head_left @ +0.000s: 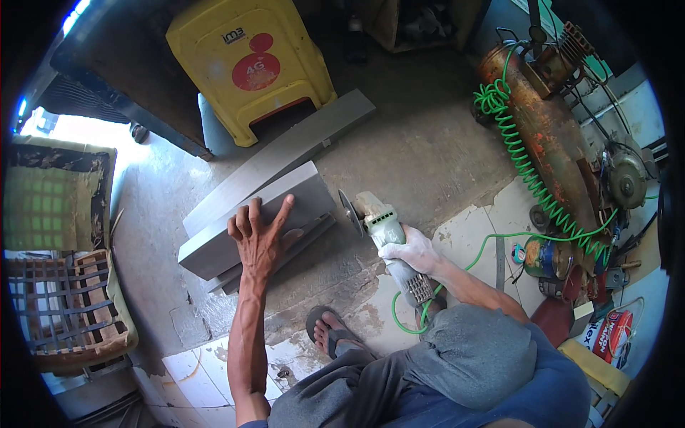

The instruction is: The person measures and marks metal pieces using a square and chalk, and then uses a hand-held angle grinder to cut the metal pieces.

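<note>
Down on the concrete floor (421,150), the left hand (260,239) is spread wide, fingers fanned and pressed flat on top of the near grey slab (242,225), which lies at a slant in the middle of the scene. A second, longer grey slab (285,153) lies just beyond it on the far side, running the same diagonal toward the yellow plastic stool (246,60). On the right, the right hand (414,253) is wrapped tight around the body of the angle grinder (389,242), dusty white across the knuckles, and the grinder's disc (351,212) sits right at the right end of the near slab; whether it actually touches the edge is hard to tell from here. A green cable (407,324) trails from the grinder's tail, looping down near the person's knee. A sandalled foot (332,332) is planted on the floor near the slab, just below it. Far right, a rusty compressor tank (549,135) lies with a green coiled hose (521,160) draped along it, and on the left stands a worn woven chair (68,307).
</note>
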The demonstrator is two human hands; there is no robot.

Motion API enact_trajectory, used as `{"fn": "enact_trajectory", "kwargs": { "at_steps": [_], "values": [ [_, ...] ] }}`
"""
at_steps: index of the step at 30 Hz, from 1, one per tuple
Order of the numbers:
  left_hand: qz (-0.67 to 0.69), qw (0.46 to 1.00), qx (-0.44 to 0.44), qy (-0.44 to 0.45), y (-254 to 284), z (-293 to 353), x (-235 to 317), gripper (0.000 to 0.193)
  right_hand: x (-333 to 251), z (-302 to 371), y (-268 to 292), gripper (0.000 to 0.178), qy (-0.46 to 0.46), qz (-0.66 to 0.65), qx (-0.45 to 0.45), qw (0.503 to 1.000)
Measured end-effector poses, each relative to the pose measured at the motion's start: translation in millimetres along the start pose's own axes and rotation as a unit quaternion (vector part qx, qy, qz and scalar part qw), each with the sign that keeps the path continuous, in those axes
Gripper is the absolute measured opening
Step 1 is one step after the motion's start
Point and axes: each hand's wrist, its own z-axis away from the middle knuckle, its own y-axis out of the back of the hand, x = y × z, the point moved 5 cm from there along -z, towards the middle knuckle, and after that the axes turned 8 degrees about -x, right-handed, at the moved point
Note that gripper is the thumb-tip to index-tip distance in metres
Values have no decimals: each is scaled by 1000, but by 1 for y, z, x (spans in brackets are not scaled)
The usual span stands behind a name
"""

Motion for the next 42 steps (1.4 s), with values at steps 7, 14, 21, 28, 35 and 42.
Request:
{"fn": "enact_trajectory", "kwargs": {
  "at_steps": [7,14,21,28,35,42],
  "values": [
    [-39,994,82,60,-9,17,25,82,5,0,-5,65,-13,81,6,997],
    [-109,983,126,72,-13,30,36,63,4,0,-10,62,-3,73,3,997],
    [-119,982,124,79,-8,30,40,66,-14,19,-12,69,38,50,11,998],
    [-116,982,126,79,-9,29,42,64,-23,23,-11,70,48,21,0,999],
    [-111,983,124,79,-8,32,42,68,-11,18,-11,72,53,69,18,996],
    [-98,984,123,81,-9,32,42,67,-1,13,-14,74,42,65,17,997]
  ]
}}
